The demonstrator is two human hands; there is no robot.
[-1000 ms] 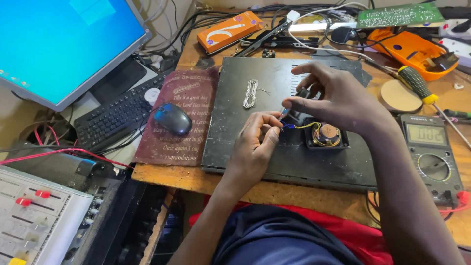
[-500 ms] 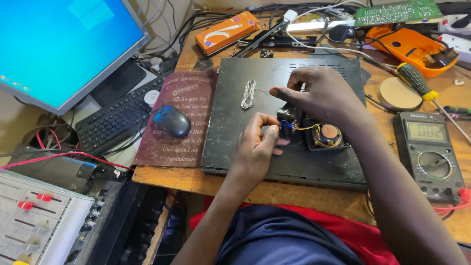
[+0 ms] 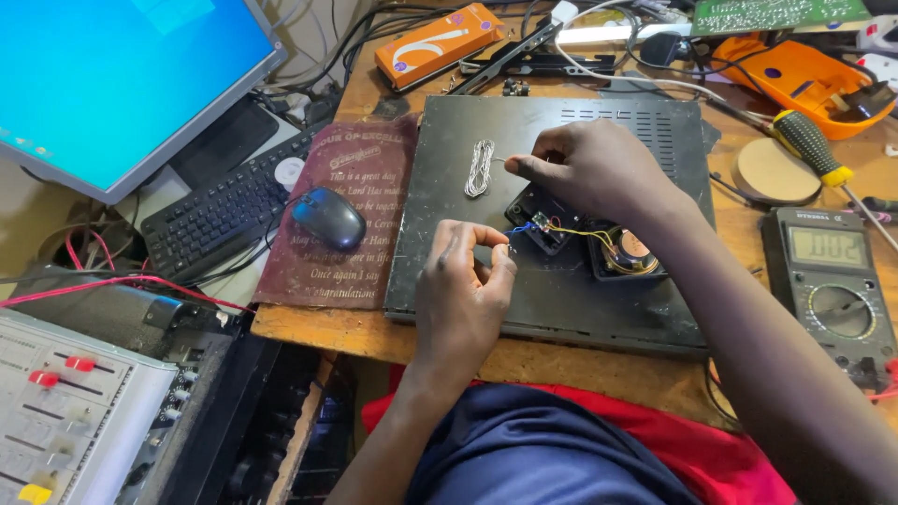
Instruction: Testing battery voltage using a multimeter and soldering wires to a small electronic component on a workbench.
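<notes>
A flat black metal case (image 3: 561, 309) lies on the wooden table. On it sit a small black module with a circuit board (image 3: 543, 231), a little round speaker (image 3: 629, 252) joined to it by yellow wires, and a coil of silvery solder wire (image 3: 479, 168). My left hand (image 3: 463, 290) is pinched at the end of a thin blue wire (image 3: 519, 227) coming off the module. My right hand (image 3: 589, 168) reaches over the module and pinches the loose end of the solder coil.
A monitor (image 3: 112, 75), keyboard (image 3: 224, 210), mouse (image 3: 327, 217) and maroon pad (image 3: 346, 252) lie to the left. A multimeter (image 3: 832, 281), yellow-green screwdriver (image 3: 809, 145), round wooden disc (image 3: 772, 170) and orange tool (image 3: 814, 79) are right. An audio mixer (image 3: 65, 421) stands lower left.
My right hand has moved left from the module and speaker to the loose end of the solder coil. My left hand stays pinched beside the module.
</notes>
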